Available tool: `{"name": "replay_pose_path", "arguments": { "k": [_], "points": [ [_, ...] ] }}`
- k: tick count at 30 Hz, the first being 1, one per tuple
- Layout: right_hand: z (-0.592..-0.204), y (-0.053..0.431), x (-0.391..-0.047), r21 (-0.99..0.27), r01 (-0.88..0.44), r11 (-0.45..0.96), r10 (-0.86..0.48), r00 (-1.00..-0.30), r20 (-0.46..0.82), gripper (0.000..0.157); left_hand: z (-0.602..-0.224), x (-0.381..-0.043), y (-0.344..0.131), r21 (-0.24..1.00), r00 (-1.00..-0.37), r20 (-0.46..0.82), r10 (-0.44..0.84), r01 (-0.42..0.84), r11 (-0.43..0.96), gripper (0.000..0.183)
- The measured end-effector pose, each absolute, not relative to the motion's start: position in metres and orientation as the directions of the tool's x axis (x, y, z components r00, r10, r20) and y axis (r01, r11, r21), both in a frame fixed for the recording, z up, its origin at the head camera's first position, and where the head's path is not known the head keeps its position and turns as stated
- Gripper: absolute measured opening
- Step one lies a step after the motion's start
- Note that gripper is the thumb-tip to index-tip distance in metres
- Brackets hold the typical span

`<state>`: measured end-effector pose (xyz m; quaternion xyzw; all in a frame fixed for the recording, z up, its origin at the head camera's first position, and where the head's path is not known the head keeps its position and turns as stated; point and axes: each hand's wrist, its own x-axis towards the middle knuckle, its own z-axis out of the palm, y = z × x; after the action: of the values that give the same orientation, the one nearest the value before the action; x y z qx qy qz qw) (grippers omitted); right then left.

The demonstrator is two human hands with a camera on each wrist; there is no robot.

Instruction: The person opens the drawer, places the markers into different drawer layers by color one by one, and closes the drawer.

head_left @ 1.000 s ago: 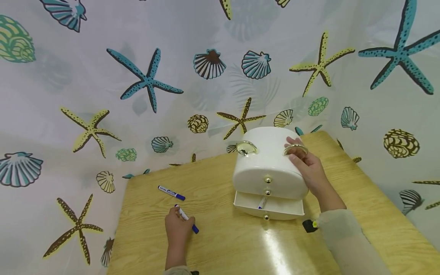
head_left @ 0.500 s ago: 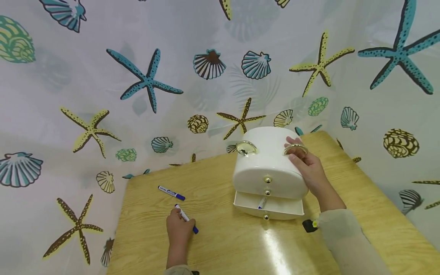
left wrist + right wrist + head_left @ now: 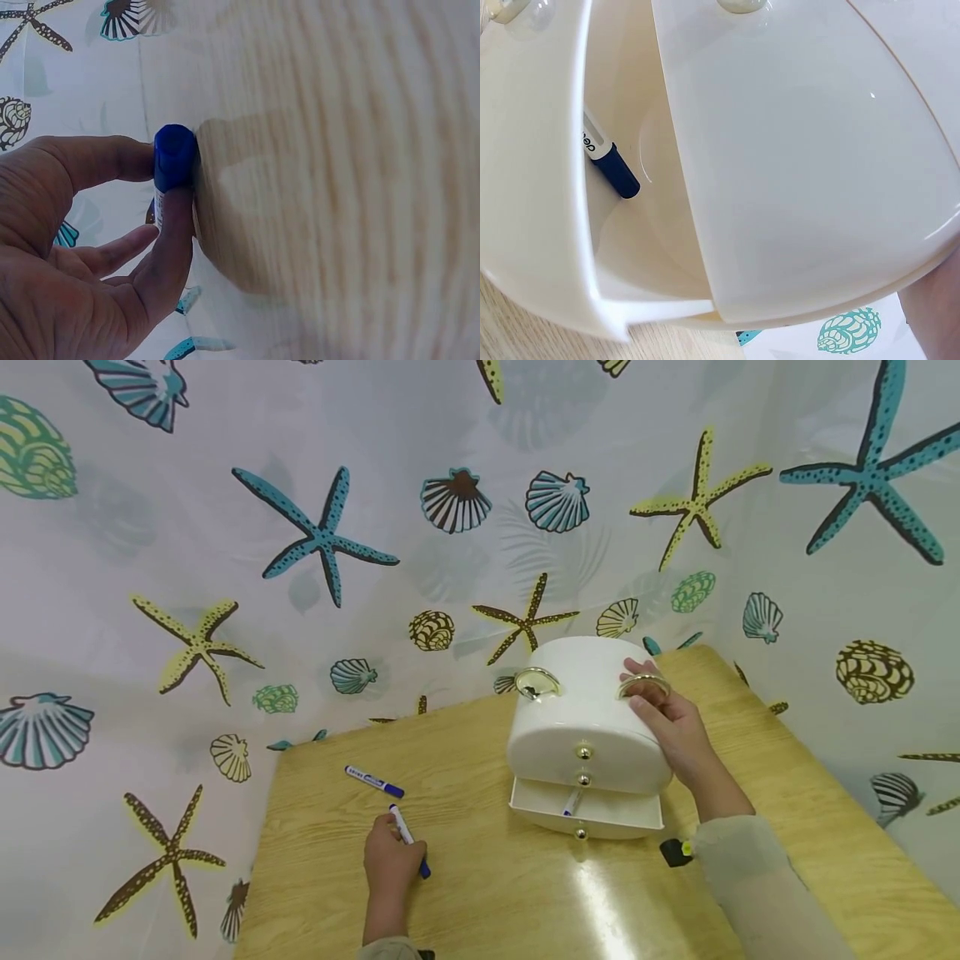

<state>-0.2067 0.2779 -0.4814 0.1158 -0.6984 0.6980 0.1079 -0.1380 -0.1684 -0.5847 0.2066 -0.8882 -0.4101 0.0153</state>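
Note:
On the table's left part, my left hand [image 3: 393,861] pinches a white marker [image 3: 402,825] with a blue cap. Seen from the left wrist, thumb and finger sit on either side of the blue cap [image 3: 174,156]. A second white and blue marker [image 3: 373,781] lies just beyond that hand. My right hand [image 3: 678,727] holds the right gold handle [image 3: 647,680] on top of a white drawer box [image 3: 581,668], thumb in front and fingers behind. The box's bottom drawer [image 3: 622,814] is pulled out. Inside it lies another marker [image 3: 615,169], its dark cap toward the drawer front.
A left gold handle [image 3: 537,683] stands on the box, with gold knobs [image 3: 584,752] down its front. A small black object [image 3: 676,852] with a yellow spot is near the right sleeve. Behind the wooden table [image 3: 480,893] hangs a shell-and-starfish curtain [image 3: 420,435].
The marker in my left hand has turned slightly to a steeper angle, and that hand has shifted a little to the right. The right hand and the box look unchanged.

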Motion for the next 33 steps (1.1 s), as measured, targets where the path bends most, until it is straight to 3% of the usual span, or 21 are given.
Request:
{"name": "replay_pose_path", "arguments": {
  "k": [19,33],
  "points": [
    [-0.483,0.278,-0.207,-0.946,-0.324,0.000,-0.007,-0.946,0.324,0.016,-0.579,-0.143,-0.162,0.739,-0.930,-0.092,-0.356,-0.304,0.602,0.076],
    [-0.482,0.279,-0.206,-0.947,-0.320,0.012,-0.008,-0.947,0.320,0.017,-0.570,-0.144,-0.145,0.883,-0.956,-0.002,-0.294,-0.139,0.448,0.076]
  ]
}}
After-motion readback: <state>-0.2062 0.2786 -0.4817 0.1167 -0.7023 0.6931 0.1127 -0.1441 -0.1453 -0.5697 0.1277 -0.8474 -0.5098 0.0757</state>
